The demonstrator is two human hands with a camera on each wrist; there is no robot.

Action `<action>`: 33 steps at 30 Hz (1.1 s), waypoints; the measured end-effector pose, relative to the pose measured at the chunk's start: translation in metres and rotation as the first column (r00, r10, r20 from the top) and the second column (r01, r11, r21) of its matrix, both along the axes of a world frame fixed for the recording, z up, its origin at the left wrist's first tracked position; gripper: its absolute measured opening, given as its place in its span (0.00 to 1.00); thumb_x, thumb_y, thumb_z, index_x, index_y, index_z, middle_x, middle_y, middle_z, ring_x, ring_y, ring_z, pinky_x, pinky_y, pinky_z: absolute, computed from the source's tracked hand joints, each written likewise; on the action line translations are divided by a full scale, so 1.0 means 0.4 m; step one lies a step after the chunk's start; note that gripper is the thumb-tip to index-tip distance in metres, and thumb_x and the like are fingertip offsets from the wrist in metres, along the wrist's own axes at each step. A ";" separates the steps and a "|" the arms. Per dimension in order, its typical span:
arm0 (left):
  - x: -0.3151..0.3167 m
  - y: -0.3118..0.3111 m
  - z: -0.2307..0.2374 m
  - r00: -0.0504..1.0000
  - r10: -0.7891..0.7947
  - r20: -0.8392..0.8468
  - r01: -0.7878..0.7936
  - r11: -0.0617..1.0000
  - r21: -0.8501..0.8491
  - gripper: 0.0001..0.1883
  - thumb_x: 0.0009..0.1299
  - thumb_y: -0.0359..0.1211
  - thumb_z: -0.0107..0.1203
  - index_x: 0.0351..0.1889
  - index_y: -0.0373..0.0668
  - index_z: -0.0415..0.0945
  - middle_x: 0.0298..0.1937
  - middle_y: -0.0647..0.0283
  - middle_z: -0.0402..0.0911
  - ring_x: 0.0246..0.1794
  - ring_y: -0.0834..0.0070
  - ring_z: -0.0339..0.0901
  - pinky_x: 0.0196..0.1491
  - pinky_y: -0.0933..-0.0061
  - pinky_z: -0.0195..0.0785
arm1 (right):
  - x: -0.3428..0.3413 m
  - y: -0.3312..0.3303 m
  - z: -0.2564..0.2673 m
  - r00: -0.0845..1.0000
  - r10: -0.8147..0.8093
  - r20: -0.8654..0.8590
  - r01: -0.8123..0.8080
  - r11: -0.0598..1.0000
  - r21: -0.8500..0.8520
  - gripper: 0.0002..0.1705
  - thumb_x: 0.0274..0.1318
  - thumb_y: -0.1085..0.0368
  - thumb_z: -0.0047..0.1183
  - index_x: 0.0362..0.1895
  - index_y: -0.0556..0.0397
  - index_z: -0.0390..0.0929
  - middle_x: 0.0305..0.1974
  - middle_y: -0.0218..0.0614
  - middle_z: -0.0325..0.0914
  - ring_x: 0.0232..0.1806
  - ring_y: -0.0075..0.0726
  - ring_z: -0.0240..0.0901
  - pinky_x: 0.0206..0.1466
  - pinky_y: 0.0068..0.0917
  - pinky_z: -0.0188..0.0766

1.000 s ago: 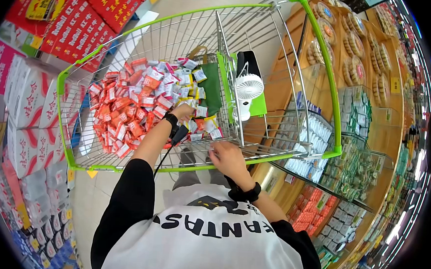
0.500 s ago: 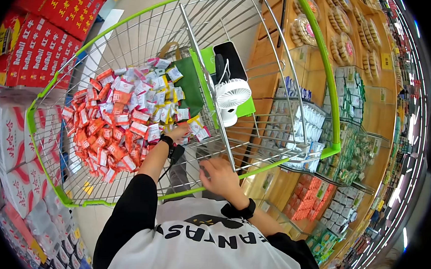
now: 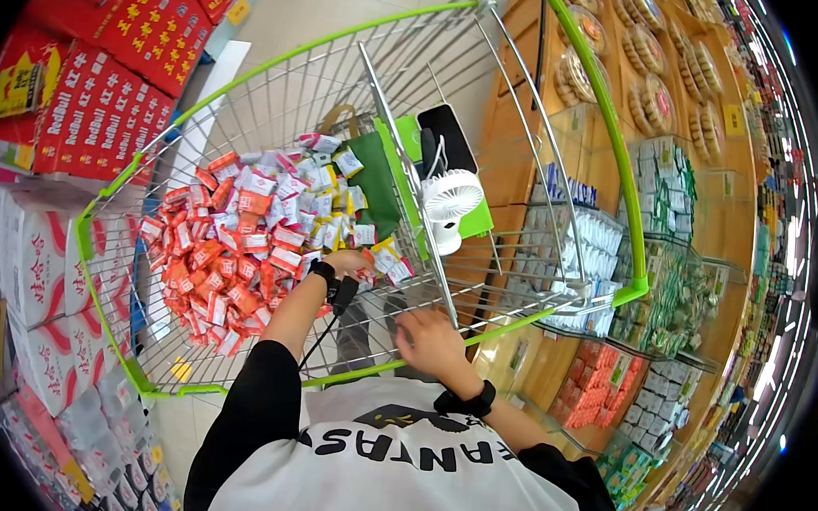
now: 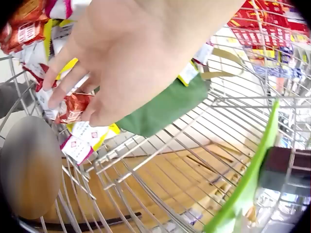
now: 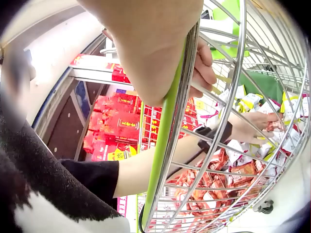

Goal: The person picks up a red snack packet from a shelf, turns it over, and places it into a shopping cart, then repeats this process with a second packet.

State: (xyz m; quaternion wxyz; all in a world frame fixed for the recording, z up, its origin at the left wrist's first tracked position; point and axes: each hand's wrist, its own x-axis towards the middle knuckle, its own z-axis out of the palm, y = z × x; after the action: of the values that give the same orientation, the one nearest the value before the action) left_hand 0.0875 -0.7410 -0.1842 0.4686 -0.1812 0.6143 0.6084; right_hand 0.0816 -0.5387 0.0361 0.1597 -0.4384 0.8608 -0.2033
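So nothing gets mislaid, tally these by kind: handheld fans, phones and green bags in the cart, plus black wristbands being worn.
Handheld fan: 1
Phone: 1
Green bag: 1
Black wristbands, one on the left wrist, one on the right: 2
Total: 5

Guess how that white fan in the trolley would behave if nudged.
The white fan might tip or roll unevenly, its round head being wider than its handle. It looks stiff, though the grille's thin slats may be fragile.
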 end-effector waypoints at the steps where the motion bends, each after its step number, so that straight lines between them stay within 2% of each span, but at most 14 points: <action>1: -0.014 -0.002 0.007 0.991 0.038 0.131 -0.034 0.999 -0.039 0.16 0.49 0.42 0.57 0.33 0.46 0.73 0.31 0.67 0.74 0.30 0.73 0.73 0.32 0.66 0.65 | -0.002 -0.001 0.000 1.000 -0.003 0.024 0.002 1.000 0.019 0.06 0.40 0.63 0.48 0.27 0.46 0.70 0.25 0.31 0.69 0.29 0.37 0.70 0.26 0.35 0.66; 5: -0.031 -0.033 0.010 0.997 -0.058 0.049 0.060 0.997 -0.047 0.13 0.52 0.44 0.51 0.28 0.47 0.73 0.32 0.70 0.75 0.30 0.73 0.73 0.33 0.62 0.64 | -0.013 -0.005 -0.003 0.990 0.014 0.140 -0.027 0.996 0.090 0.07 0.39 0.65 0.46 0.28 0.49 0.70 0.26 0.37 0.71 0.30 0.43 0.70 0.29 0.41 0.67; 9: -0.028 -0.079 0.199 0.999 -0.028 -0.025 0.026 0.996 -0.088 0.15 0.54 0.46 0.50 0.27 0.45 0.74 0.31 0.69 0.75 0.26 0.75 0.72 0.30 0.64 0.65 | -0.024 -0.011 0.004 0.976 0.038 0.214 -0.073 0.985 0.158 0.08 0.39 0.64 0.45 0.28 0.52 0.71 0.28 0.42 0.73 0.31 0.48 0.71 0.32 0.42 0.68; 11: -0.006 -0.108 0.213 0.944 -0.206 -0.257 0.148 0.962 -0.229 0.19 0.61 0.46 0.45 0.33 0.39 0.76 0.28 0.64 0.76 0.25 0.75 0.72 0.28 0.74 0.66 | -0.026 -0.014 0.008 0.972 0.051 0.229 -0.088 0.984 0.156 0.10 0.40 0.63 0.45 0.28 0.52 0.72 0.28 0.43 0.73 0.31 0.49 0.71 0.33 0.41 0.68; 16: 0.125 -0.170 0.359 0.878 -0.078 -0.472 -0.101 0.934 -0.342 0.18 0.60 0.45 0.45 0.25 0.42 0.79 0.24 0.58 0.78 0.24 0.69 0.74 0.34 0.72 0.64 | -0.043 -0.017 0.003 0.934 0.052 0.354 -0.151 0.954 0.259 0.14 0.40 0.60 0.46 0.31 0.54 0.73 0.30 0.46 0.74 0.33 0.50 0.71 0.37 0.41 0.67; 19: 0.198 -0.175 0.500 0.964 -0.082 -0.251 -0.078 0.821 -0.566 0.20 0.60 0.46 0.43 0.24 0.41 0.78 0.23 0.54 0.76 0.27 0.66 0.74 0.34 0.68 0.64 | -0.047 -0.007 -0.042 0.933 0.098 0.347 -0.189 0.952 0.240 0.14 0.41 0.59 0.48 0.33 0.53 0.74 0.25 0.39 0.76 0.29 0.46 0.72 0.35 0.39 0.68; 22: 0.280 -0.186 0.584 0.916 -0.071 -0.395 -0.207 0.759 -0.617 0.19 0.60 0.45 0.42 0.25 0.40 0.78 0.24 0.54 0.76 0.26 0.65 0.75 0.34 0.67 0.65 | -0.053 -0.008 -0.061 0.904 0.115 0.411 -0.227 0.945 0.235 0.15 0.41 0.58 0.47 0.33 0.53 0.73 0.28 0.45 0.75 0.33 0.50 0.71 0.37 0.41 0.67; 23: 0.341 -0.242 0.432 0.903 -0.073 -0.424 -0.213 0.781 -0.587 0.18 0.61 0.43 0.42 0.26 0.39 0.77 0.24 0.53 0.76 0.26 0.63 0.74 0.34 0.68 0.66 | -0.054 -0.010 -0.062 0.901 0.134 0.412 -0.245 0.942 0.228 0.15 0.41 0.58 0.47 0.33 0.53 0.73 0.28 0.45 0.75 0.33 0.50 0.71 0.37 0.41 0.67; 25: 0.374 -0.266 0.505 0.844 0.129 -0.520 -0.385 0.821 -0.422 0.17 0.62 0.41 0.41 0.27 0.39 0.77 0.25 0.54 0.76 0.26 0.64 0.74 0.33 0.70 0.66 | -0.054 -0.009 -0.062 0.907 0.142 0.396 -0.230 0.955 0.185 0.14 0.42 0.58 0.49 0.32 0.52 0.73 0.25 0.41 0.76 0.29 0.46 0.72 0.33 0.37 0.68; 26: 0.395 -0.291 0.485 0.830 0.324 -0.455 -0.505 0.784 -0.362 0.16 0.62 0.39 0.41 0.26 0.39 0.77 0.25 0.56 0.77 0.27 0.69 0.75 0.33 0.72 0.67 | -0.056 -0.011 -0.061 0.905 0.152 0.398 -0.238 0.955 0.177 0.14 0.42 0.58 0.49 0.32 0.52 0.73 0.25 0.41 0.76 0.29 0.46 0.72 0.33 0.37 0.68; 27: 0.419 -0.328 0.444 0.840 0.270 -0.471 -0.521 0.644 -0.560 0.15 0.61 0.38 0.41 0.27 0.39 0.77 0.24 0.56 0.77 0.26 0.69 0.75 0.33 0.71 0.67 | -0.059 -0.015 -0.057 0.890 0.142 0.433 -0.239 0.954 0.180 0.14 0.42 0.57 0.48 0.32 0.52 0.73 0.25 0.42 0.75 0.30 0.46 0.72 0.34 0.38 0.67; 29: 0.413 -0.318 0.579 0.667 0.327 -0.669 -0.705 0.567 -0.425 0.15 0.61 0.39 0.42 0.30 0.39 0.76 0.23 0.53 0.76 0.27 0.61 0.74 0.35 0.67 0.66 | -0.061 -0.013 -0.054 0.875 0.129 0.467 -0.239 0.954 0.184 0.14 0.42 0.57 0.48 0.31 0.53 0.72 0.26 0.43 0.75 0.32 0.47 0.71 0.36 0.39 0.67; 30: 0.415 -0.318 0.589 0.666 0.326 -0.671 -0.705 0.568 -0.424 0.15 0.61 0.39 0.42 0.30 0.39 0.76 0.23 0.53 0.76 0.27 0.61 0.74 0.35 0.67 0.66 | -0.060 -0.012 -0.056 0.882 0.141 0.451 -0.227 0.963 0.144 0.14 0.42 0.57 0.47 0.31 0.53 0.72 0.25 0.43 0.75 0.30 0.47 0.72 0.35 0.39 0.67; 33: 0.432 -0.329 0.576 0.722 0.189 -0.666 -0.691 0.242 -0.681 0.15 0.61 0.39 0.43 0.34 0.38 0.75 0.29 0.48 0.75 0.30 0.56 0.73 0.37 0.64 0.66 | -0.065 -0.004 -0.075 0.891 0.170 0.420 -0.211 0.976 0.053 0.13 0.43 0.59 0.47 0.31 0.54 0.72 0.24 0.42 0.74 0.28 0.47 0.71 0.32 0.39 0.67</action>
State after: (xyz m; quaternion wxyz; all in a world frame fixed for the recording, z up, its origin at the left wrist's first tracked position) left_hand 0.2604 -0.8724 0.0464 -0.0652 -0.4289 0.8480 0.3045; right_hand 0.0556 -0.5402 0.0061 0.3782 -0.4595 0.7692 -0.2326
